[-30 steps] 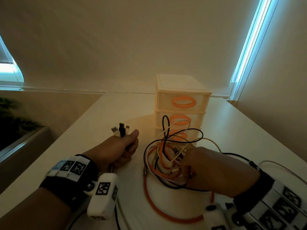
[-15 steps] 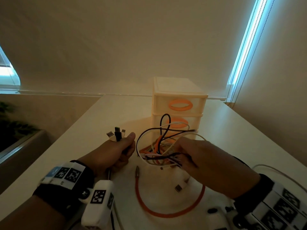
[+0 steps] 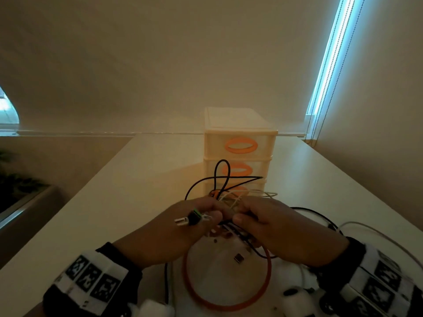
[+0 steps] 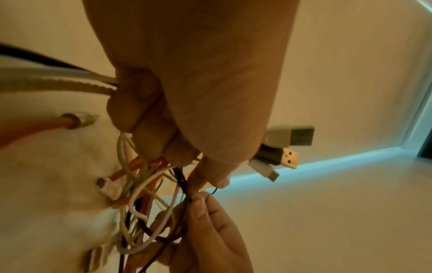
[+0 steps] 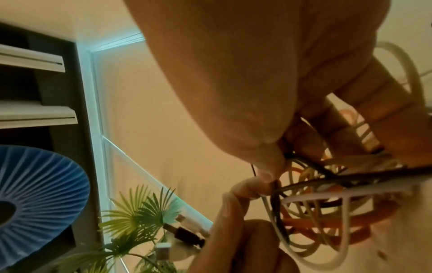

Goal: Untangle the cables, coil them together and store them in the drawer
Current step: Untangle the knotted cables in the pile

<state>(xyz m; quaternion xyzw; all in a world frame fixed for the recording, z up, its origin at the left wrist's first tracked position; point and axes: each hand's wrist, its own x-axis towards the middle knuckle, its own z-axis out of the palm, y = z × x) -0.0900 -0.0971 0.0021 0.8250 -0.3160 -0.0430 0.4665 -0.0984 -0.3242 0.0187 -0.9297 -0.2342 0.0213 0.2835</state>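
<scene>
Both hands have closed in on each other since a moment ago, and the bundle that sat over by your right now hangs between them above the white table (image 3: 128, 202). Behind it stands the cream three-drawer unit (image 3: 238, 124) with orange oval handles; all three drawers look closed, and I can't tell what's inside any of them. Your left hand (image 3: 183, 229) is clenched round the gathered ends, the USB plugs (image 4: 285, 147) poking out past the thumb side. Your right hand (image 3: 281, 227) is pinching the tangled cables (image 4: 149, 199), black, white and orange strands looped together, thumb and fingertips (image 5: 268, 166) meeting your left thumb. One orange cable (image 3: 226, 294) sags in a wide loop onto the table, and a loose connector (image 3: 238, 258) dangles inside it. My read: you're mid-coil. Keep the plug ends locked in your left, feed even loops with your right, and draw that orange loop in before it snags. No drawer is open yet, so storing looks some way off.
</scene>
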